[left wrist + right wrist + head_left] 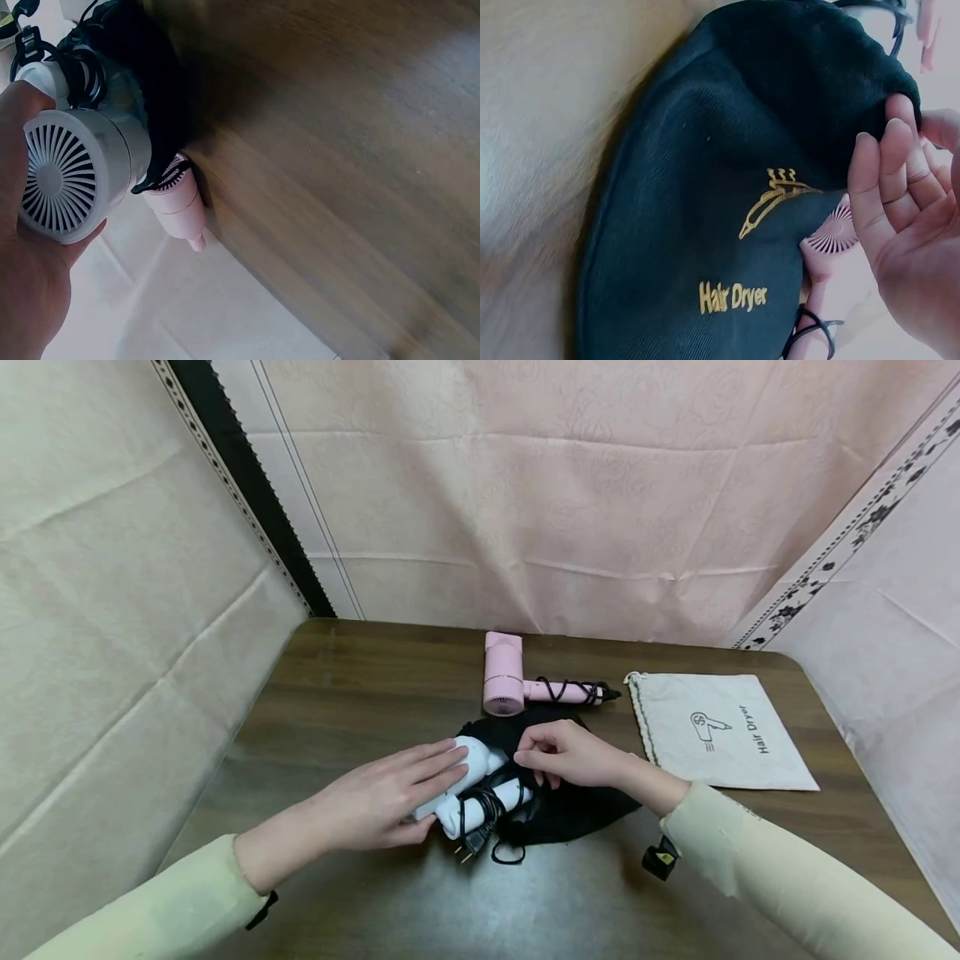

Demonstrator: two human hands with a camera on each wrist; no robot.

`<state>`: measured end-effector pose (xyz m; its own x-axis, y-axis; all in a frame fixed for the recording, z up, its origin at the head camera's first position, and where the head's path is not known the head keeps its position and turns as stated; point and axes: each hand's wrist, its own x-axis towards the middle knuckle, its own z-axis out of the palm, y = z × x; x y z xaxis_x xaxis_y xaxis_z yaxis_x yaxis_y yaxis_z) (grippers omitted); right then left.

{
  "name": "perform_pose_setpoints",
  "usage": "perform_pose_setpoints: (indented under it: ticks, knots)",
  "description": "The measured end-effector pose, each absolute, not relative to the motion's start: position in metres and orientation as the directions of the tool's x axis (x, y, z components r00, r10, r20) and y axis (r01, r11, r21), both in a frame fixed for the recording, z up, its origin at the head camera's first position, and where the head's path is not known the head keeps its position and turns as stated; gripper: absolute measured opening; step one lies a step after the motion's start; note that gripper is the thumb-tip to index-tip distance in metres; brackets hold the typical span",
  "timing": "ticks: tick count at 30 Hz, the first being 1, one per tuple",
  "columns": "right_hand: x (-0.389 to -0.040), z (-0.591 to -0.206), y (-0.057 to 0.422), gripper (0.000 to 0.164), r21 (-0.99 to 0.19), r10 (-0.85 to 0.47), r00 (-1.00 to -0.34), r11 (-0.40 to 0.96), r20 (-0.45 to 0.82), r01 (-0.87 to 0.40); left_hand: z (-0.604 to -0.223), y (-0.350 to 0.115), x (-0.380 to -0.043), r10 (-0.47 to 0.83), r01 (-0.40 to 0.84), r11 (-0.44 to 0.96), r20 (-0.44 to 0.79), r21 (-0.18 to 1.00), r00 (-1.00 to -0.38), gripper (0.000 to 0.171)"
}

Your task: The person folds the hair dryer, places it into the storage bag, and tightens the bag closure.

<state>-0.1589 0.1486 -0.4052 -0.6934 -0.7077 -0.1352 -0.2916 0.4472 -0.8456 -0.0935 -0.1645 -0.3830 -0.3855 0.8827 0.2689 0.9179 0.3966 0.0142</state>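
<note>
My left hand [378, 793] grips a white hair dryer [474, 758] around its barrel, near the round vent [60, 176] that shows in the left wrist view. The dryer's black cord [487, 810] is wound about its handle, with the plug [474, 842] hanging toward me. The nozzle end reaches the mouth of a black drawstring bag [581, 817]. That bag's rim is pinched between the thumb and fingers of my right hand [566, 753]. Gold "Hair Dryer" lettering [733, 297] marks the bag in the right wrist view.
Behind the black bag lies a pink hair dryer [503, 664], its cord wrapped on the handle. A flat white drawstring bag [720, 768] printed "Hair Dryer" rests at the right of the wooden table [360, 693]. Pale cloth [525, 510] hangs around the table.
</note>
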Motion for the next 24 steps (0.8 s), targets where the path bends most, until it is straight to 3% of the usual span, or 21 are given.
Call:
perform_pose_setpoints:
  ticks: [13,21,24]
  knots:
    - [-0.151,-0.397,0.136,0.018,-0.881,-0.698,-0.706,0.404,-0.122,-0.247,-0.396,-0.157,-0.099,0.847,0.891,0.452,0.298,0.031,-0.440,0.069]
    - [-0.149,-0.397,0.133,0.018,-0.889,-0.685,-0.724,0.379,-0.082,-0.258,-0.407,-0.151,-0.102,0.875,0.914,0.402,0.315,-0.048,-0.368,0.073]
    - [-0.147,-0.397,0.131,0.018,-0.886,-0.675,-0.734,0.384,-0.076,-0.261,-0.410,-0.151,-0.102,0.868,0.912,0.409,0.315,-0.018,-0.383,0.077]
